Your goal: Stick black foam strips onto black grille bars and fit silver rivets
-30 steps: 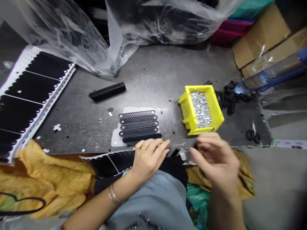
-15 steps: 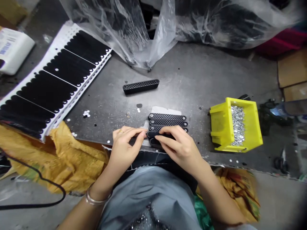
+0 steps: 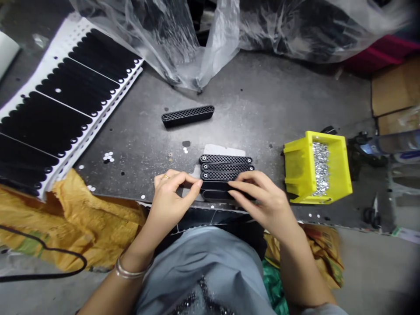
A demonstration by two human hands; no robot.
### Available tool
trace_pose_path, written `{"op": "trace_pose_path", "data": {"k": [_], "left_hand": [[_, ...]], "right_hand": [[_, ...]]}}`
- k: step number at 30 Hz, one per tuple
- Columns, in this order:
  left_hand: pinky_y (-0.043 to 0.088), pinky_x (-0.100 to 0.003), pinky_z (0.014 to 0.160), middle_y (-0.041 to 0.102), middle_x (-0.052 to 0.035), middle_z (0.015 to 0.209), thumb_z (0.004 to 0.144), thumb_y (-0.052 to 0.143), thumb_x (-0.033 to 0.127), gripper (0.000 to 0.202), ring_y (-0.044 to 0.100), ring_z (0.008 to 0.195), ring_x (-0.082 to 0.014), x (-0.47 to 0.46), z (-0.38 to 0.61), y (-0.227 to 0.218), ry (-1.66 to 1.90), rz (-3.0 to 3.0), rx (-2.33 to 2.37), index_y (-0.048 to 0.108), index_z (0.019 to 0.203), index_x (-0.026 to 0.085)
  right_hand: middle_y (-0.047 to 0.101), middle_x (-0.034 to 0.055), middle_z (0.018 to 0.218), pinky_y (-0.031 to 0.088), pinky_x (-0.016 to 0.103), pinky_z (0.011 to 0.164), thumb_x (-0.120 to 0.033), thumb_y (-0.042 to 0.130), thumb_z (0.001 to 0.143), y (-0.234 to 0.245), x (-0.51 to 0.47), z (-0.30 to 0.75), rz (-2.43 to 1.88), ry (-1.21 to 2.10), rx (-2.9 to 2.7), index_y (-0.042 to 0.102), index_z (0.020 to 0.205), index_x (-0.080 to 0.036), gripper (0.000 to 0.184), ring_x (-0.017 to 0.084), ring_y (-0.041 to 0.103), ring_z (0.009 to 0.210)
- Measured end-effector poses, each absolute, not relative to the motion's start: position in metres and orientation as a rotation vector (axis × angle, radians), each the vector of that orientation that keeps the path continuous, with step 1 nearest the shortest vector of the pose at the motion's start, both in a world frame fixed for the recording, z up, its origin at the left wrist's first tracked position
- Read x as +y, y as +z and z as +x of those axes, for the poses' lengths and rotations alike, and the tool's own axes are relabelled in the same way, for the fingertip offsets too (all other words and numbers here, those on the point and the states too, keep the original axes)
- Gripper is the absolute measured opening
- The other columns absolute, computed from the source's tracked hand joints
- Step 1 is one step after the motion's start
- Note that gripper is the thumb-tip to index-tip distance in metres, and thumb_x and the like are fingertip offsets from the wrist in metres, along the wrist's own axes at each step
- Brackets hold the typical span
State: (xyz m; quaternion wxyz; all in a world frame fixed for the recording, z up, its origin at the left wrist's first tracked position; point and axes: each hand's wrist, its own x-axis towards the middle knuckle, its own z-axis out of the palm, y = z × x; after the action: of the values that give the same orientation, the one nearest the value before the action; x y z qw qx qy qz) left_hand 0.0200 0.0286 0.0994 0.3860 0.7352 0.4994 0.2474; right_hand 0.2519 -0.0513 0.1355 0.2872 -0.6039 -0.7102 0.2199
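A row of black mesh-patterned plastic bars (image 3: 226, 167) lies side by side on the grey table (image 3: 262, 113). My left hand (image 3: 172, 197) pinches at the left end of the nearest bars, thumb against forefinger. My right hand (image 3: 262, 199) lies over the right part of the nearest bars (image 3: 215, 190), fingers extended and pressing on them. One more black bar (image 3: 187, 116) lies apart, farther back.
A yellow bin (image 3: 297, 166) of small silver screws stands to the right. White sheets of black die-cut pads (image 3: 59, 109) cover the left. Clear plastic bags (image 3: 183, 35) lie at the back, yellow cloth (image 3: 82, 218) at the near edge, scissors (image 3: 370, 214) far right.
My right hand came from near the yellow bin to the row of bars and slid slightly right along them. My left hand moved to the bars' left end. The view shifted.
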Motion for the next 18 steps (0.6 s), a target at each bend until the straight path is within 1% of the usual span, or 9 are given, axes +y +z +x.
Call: {"op": "trace_pose_path", "data": {"k": [2, 4, 8, 9, 11, 13, 14, 16, 18], "left_hand": [[0.032, -0.039, 0.098, 0.075, 0.0055, 0.082, 0.092, 0.069, 0.03, 0.013, 0.065, 0.086, -0.018, 0.029, 0.019, 0.098, 0.621, 1.874, 1.261, 0.071, 0.08, 0.026], [0.032, -0.039, 0.098, 0.075, 0.0051, 0.082, 0.092, 0.068, 0.032, 0.014, 0.065, 0.086, -0.0183, 0.03, 0.017, 0.096, 0.614, 1.882, 1.254, 0.071, 0.08, 0.026], [0.034, -0.04, 0.096, 0.075, 0.0049, 0.081, 0.092, 0.07, 0.034, 0.015, 0.066, 0.084, -0.0187, 0.035, 0.013, 0.092, 0.606, 1.934, 1.255, 0.071, 0.08, 0.026], [0.035, -0.04, 0.095, 0.075, 0.0048, 0.081, 0.092, 0.07, 0.033, 0.015, 0.066, 0.083, -0.0188, 0.035, 0.012, 0.093, 0.605, 1.96, 1.252, 0.071, 0.08, 0.026], [0.037, -0.041, 0.094, 0.076, 0.0039, 0.082, 0.093, 0.071, 0.032, 0.014, 0.068, 0.083, -0.0192, 0.033, 0.012, 0.099, 0.651, 2.05, 1.267, 0.071, 0.081, 0.025], [0.04, -0.04, 0.093, 0.077, 0.0024, 0.085, 0.094, 0.072, 0.025, 0.008, 0.069, 0.085, -0.0192, 0.023, 0.017, 0.107, 0.809, 2.18, 1.258, 0.071, 0.085, 0.024], [0.043, -0.039, 0.092, 0.077, 0.0019, 0.086, 0.093, 0.072, 0.021, 0.005, 0.07, 0.086, -0.0186, 0.014, 0.021, 0.111, 0.899, 2.246, 1.188, 0.071, 0.089, 0.024], [0.05, -0.034, 0.09, 0.078, 0.0007, 0.091, 0.094, 0.07, 0.014, 0.011, 0.072, 0.088, -0.0167, -0.006, 0.034, 0.112, 0.984, 2.332, 0.89, 0.071, 0.1, 0.023], [0.055, -0.031, 0.091, 0.078, -0.0025, 0.099, 0.097, 0.065, 0.012, 0.018, 0.073, 0.096, -0.0163, -0.027, 0.05, 0.102, 0.904, 2.343, 0.545, 0.07, 0.111, 0.02]], "right_hand": [[0.07, 0.0058, 0.101, 0.058, 0.033, 0.082, -0.019, 0.068, 0.097, 0.134, -0.058, 0.264, -1.658, 0.632, -1.724, 0.075, 0.112, -0.022, 0.016, 0.017, 0.068, 0.093], [0.07, 0.0035, 0.095, 0.057, 0.03, 0.074, -0.018, 0.068, 0.097, 0.129, -0.061, 0.271, -1.654, 0.654, -1.616, 0.076, 0.104, -0.023, 0.012, 0.015, 0.068, 0.086], [0.069, 0.0028, 0.094, 0.054, 0.028, 0.066, -0.018, 0.068, 0.096, 0.12, -0.057, 0.274, -1.591, 0.702, -1.621, 0.077, 0.103, -0.023, 0.012, 0.014, 0.066, 0.079], [0.067, 0.003, 0.094, 0.054, 0.028, 0.067, -0.018, 0.068, 0.096, 0.12, -0.057, 0.274, -1.584, 0.674, -1.655, 0.077, 0.104, -0.023, 0.013, 0.014, 0.064, 0.079], [0.062, 0.0041, 0.096, 0.055, 0.031, 0.07, -0.015, 0.066, 0.097, 0.127, -0.064, 0.276, -1.614, 0.511, -1.708, 0.077, 0.108, -0.025, 0.018, 0.015, 0.062, 0.082], [0.059, 0.0053, 0.1, 0.056, 0.033, 0.077, -0.011, 0.064, 0.097, 0.138, -0.083, 0.28, -1.698, 0.31, -1.659, 0.075, 0.115, -0.026, 0.026, 0.016, 0.062, 0.088], [0.06, 0.0055, 0.102, 0.057, 0.033, 0.079, -0.009, 0.064, 0.096, 0.144, -0.096, 0.282, -1.742, 0.269, -1.617, 0.074, 0.118, -0.027, 0.03, 0.017, 0.063, 0.09], [0.063, 0.0051, 0.104, 0.058, 0.031, 0.083, -0.008, 0.064, 0.096, 0.148, -0.124, 0.286, -1.809, 0.358, -1.585, 0.071, 0.12, -0.026, 0.031, 0.016, 0.065, 0.092], [0.064, 0.0053, 0.103, 0.058, 0.03, 0.083, -0.012, 0.064, 0.098, 0.139, -0.148, 0.285, -1.822, 0.52, -1.641, 0.07, 0.121, -0.025, 0.028, 0.016, 0.067, 0.093]]}}
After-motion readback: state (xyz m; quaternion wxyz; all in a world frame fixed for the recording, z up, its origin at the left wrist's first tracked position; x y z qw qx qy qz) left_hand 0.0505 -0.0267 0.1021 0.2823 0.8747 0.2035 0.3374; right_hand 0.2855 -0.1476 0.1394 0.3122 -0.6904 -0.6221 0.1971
